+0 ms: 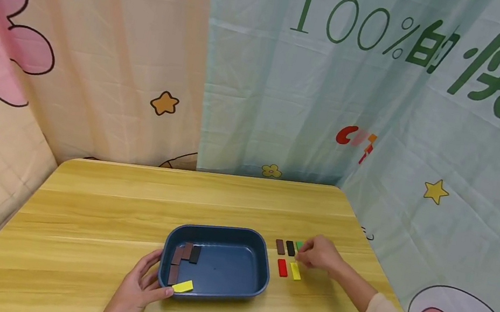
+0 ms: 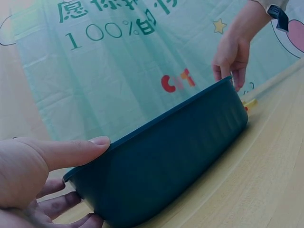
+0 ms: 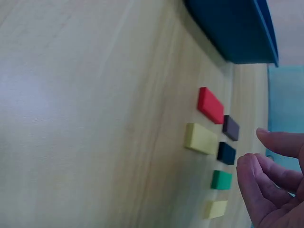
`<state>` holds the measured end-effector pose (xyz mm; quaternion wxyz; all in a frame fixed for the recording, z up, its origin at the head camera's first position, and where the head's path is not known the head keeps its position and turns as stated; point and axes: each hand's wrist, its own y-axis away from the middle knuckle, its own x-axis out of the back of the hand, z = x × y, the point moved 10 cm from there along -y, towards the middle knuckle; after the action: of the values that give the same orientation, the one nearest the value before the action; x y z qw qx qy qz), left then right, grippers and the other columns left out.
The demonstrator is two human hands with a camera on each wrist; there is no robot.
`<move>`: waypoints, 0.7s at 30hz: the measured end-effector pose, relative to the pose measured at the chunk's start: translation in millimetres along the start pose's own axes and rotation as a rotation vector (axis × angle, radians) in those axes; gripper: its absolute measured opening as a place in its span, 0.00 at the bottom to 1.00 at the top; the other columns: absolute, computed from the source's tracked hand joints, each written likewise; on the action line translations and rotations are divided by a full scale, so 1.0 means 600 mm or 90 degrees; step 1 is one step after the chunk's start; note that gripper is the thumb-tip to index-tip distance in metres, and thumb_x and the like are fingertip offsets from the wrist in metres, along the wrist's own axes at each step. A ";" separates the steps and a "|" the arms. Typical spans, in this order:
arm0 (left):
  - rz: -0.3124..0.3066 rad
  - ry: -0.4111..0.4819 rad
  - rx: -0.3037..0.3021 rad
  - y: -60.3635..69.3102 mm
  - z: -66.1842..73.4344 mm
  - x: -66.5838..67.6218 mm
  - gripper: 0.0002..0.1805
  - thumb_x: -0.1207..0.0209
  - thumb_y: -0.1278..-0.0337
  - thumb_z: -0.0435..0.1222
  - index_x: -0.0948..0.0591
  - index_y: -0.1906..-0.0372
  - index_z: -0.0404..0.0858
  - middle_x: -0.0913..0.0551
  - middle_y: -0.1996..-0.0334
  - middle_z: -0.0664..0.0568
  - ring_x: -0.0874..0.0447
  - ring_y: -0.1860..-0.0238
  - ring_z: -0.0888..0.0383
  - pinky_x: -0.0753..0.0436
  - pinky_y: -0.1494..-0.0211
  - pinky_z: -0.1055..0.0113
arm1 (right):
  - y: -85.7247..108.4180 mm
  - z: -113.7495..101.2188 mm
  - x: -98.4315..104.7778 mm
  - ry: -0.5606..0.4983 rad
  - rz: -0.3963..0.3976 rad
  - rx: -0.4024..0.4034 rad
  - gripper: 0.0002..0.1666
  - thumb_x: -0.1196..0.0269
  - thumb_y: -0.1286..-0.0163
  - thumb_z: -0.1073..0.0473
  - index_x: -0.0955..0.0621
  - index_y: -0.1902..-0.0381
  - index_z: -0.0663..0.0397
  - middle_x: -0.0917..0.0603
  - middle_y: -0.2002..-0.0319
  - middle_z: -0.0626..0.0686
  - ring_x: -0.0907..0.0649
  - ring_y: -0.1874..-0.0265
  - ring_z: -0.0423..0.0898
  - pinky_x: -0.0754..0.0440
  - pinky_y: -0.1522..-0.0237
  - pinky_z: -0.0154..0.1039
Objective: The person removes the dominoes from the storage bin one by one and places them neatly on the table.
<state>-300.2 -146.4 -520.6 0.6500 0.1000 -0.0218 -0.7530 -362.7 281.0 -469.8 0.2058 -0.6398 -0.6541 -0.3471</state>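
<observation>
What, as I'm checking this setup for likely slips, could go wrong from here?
The right hand hovers by closely spaced blocks, so reaching for the green block could nudge the black block beside it.

The left hand holds only one end of the blue tray; an uneven push might slide it toward the red block.

The yellow block in the tray lies close to that hand, which could knock it.

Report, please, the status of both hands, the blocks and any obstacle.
Left hand gripping blue plastic bin at rim. Right hand apparently empty, near green block. Six rectangular blocks outside bin. No obstacle visible between right hand and blocks.
</observation>
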 end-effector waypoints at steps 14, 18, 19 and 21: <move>-0.005 0.001 -0.013 0.001 0.002 0.000 0.48 0.28 0.47 0.21 0.39 0.22 0.36 0.42 0.22 0.35 0.37 0.26 0.35 0.21 0.35 0.58 | -0.014 -0.120 -0.024 0.018 -0.101 0.099 0.11 0.25 0.37 0.63 0.14 0.60 0.62 0.13 0.69 0.50 0.14 0.68 0.54 0.13 0.59 0.52; -0.006 0.009 -0.016 0.002 0.003 -0.002 0.48 0.28 0.47 0.21 0.39 0.22 0.36 0.42 0.22 0.35 0.37 0.26 0.35 0.21 0.36 0.57 | -0.017 -0.147 -0.034 0.024 -0.129 0.132 0.13 0.25 0.37 0.62 0.14 0.58 0.64 0.14 0.68 0.49 0.15 0.67 0.50 0.14 0.60 0.45; -0.007 0.011 -0.016 0.002 0.003 -0.003 0.48 0.28 0.47 0.21 0.39 0.22 0.36 0.42 0.22 0.35 0.37 0.26 0.35 0.20 0.36 0.57 | -0.018 -0.153 -0.037 0.028 -0.136 0.140 0.14 0.25 0.37 0.62 0.14 0.57 0.64 0.14 0.68 0.49 0.15 0.67 0.49 0.14 0.60 0.43; -0.010 0.017 -0.016 0.002 0.003 -0.004 0.48 0.28 0.47 0.21 0.39 0.22 0.36 0.42 0.22 0.35 0.37 0.26 0.35 0.20 0.37 0.57 | -0.019 -0.166 -0.044 0.032 -0.153 0.158 0.15 0.25 0.37 0.63 0.14 0.56 0.66 0.15 0.67 0.49 0.16 0.68 0.46 0.15 0.60 0.41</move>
<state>-299.3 -144.4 -518.1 0.6458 0.1016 -0.0030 -0.7567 -388.7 192.1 -423.7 0.2565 -0.5179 -0.7583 -0.3015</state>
